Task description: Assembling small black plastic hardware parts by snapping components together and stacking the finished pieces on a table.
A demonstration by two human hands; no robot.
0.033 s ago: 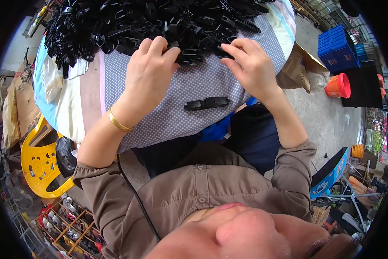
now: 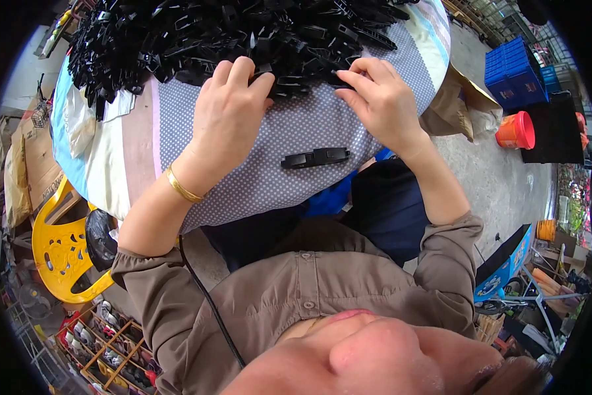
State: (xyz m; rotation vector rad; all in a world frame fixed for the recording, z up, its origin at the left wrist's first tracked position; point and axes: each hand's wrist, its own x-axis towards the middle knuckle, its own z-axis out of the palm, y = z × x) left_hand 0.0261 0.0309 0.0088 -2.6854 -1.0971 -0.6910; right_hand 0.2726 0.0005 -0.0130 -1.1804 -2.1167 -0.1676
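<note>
A big heap of black plastic parts (image 2: 243, 33) covers the far half of a table under a grey dotted cloth (image 2: 289, 191). My left hand (image 2: 233, 112), with a gold bangle (image 2: 180, 187) on its wrist, lies at the heap's near edge, fingers curled over a black part. My right hand (image 2: 375, 99) pinches another black part at the heap's edge between thumb and fingertips. One long black plastic part (image 2: 315, 158) lies alone on the cloth, just below and between the two hands.
A yellow plastic chair (image 2: 58, 250) stands at the left by the table. A brown paper bag (image 2: 464, 105), an orange bucket (image 2: 516, 130) and blue crates (image 2: 516, 72) sit on the concrete floor at the right. A shoe rack (image 2: 105, 349) is at the lower left.
</note>
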